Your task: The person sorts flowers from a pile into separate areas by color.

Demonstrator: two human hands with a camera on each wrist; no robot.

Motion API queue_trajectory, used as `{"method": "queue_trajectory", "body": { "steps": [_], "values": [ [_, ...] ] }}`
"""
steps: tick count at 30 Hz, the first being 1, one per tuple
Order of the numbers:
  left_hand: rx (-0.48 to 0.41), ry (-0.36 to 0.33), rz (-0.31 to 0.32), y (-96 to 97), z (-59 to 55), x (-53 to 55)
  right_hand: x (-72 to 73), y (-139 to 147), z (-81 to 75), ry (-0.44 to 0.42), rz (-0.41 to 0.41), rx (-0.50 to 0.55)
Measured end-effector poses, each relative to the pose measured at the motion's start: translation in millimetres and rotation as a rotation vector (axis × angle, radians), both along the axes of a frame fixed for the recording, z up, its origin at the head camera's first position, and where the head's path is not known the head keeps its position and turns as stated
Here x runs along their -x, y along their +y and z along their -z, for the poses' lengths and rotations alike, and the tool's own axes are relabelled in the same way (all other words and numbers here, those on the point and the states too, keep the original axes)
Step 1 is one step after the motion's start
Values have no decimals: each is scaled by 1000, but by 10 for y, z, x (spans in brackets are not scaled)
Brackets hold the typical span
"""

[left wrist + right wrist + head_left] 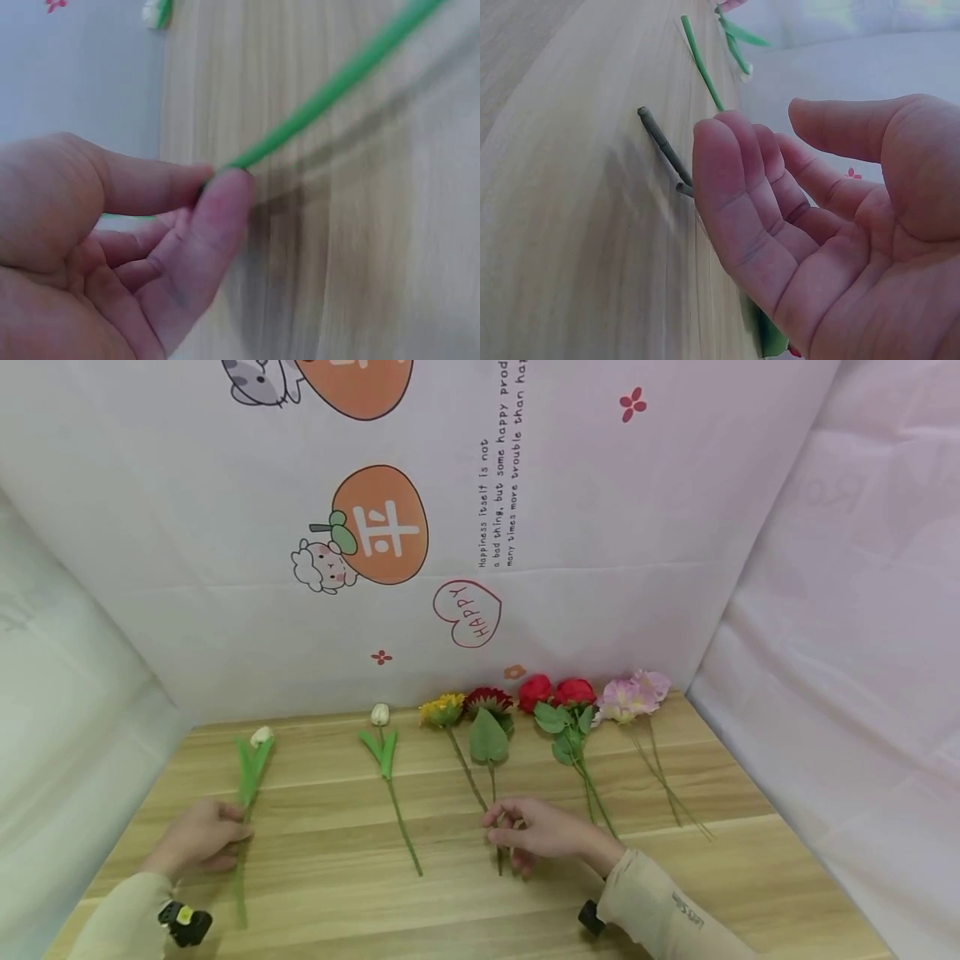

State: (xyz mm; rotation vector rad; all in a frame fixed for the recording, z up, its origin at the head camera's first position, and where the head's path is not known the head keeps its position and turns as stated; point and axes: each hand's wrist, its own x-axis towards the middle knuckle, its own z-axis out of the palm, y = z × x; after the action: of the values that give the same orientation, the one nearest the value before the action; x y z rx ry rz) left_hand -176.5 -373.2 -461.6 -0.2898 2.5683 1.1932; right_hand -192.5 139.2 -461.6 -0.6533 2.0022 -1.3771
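Note:
At the table's left, my left hand (198, 839) pinches the green stem of a white tulip (261, 737) between thumb and fingers. The left wrist view shows this stem (330, 97) slanting up from the fingertips, its shadow on the wood. My right hand (536, 833) is over the lower stems of a yellow flower (444, 712) and a dark red flower (487, 700). In the right wrist view its thumb stands apart from the loosely bent fingers (724, 187), with nothing between them. The dark stem (662, 144) shows beyond the fingertips.
A second white tulip (380, 716) lies between the hands. Right of the dark red flower lie red flowers (575, 692) with green leaves and pink flowers (630, 700) on thin stems. A white printed cloth (585, 527) rises behind the wooden table (322, 860).

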Motion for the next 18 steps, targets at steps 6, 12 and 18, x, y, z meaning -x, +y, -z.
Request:
{"method": "queue_trajectory", "body": {
  "steps": [6,12,18],
  "values": [
    [-189,12,-37,95,-50,25,4,-46,-24,4,-4,-8],
    [-310,45,9,354,-197,22,-9,-113,-76,26,-19,-23],
    [-392,86,28,659,-314,37,-21,-224,-108,38,-26,-31]
  ]
}}
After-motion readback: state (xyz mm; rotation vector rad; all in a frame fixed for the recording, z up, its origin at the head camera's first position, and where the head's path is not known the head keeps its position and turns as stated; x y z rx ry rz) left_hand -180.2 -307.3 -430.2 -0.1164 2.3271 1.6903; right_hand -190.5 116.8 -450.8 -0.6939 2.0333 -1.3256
